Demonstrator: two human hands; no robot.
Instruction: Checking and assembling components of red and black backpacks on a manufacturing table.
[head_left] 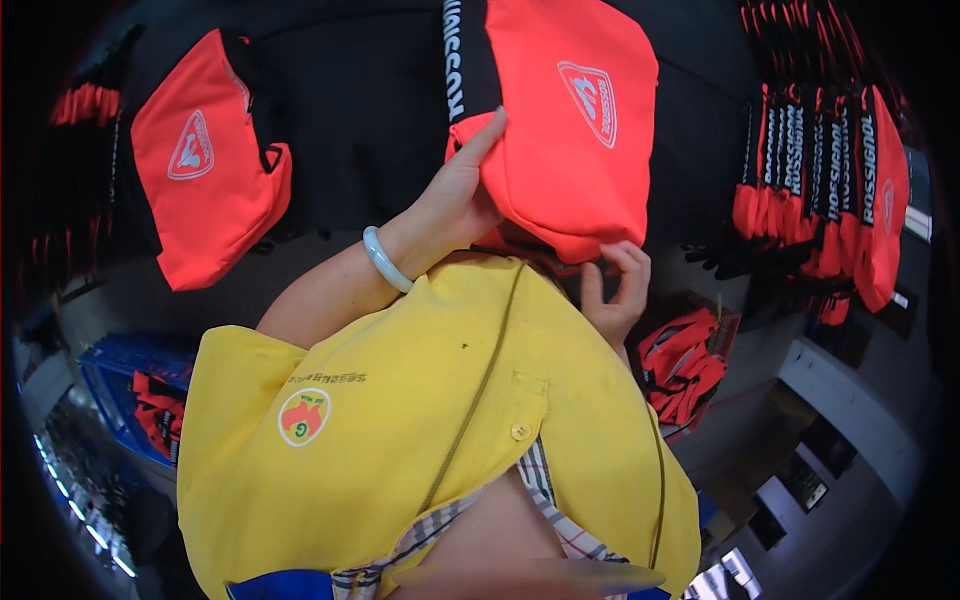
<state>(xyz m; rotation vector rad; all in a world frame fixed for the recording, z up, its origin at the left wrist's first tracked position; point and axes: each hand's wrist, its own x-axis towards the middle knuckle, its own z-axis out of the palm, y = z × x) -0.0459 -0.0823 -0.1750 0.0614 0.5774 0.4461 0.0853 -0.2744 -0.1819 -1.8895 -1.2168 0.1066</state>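
Observation:
A bright red-orange fabric bag (pixel 570 140) with a black lettered band along its left side is held up in front of my chest. My left hand (pixel 462 198) grips its lower left corner, thumb on the front face and the other fingers hidden behind. At the bottom right edge, my right hand (pixel 620 288) has its fingers curled in a pinch against the fabric. A second bag (pixel 200 165) of the same red and black lies to the left on the dark table (pixel 340 110), its zip side turned toward the middle.
To the right stands a row of packed red and black bags (pixel 815 190). More bags are stacked at the far left (pixel 85 180). Below the table's edge, a blue crate (pixel 110 400) at left and a red bin (pixel 690 365) at right hold red pieces.

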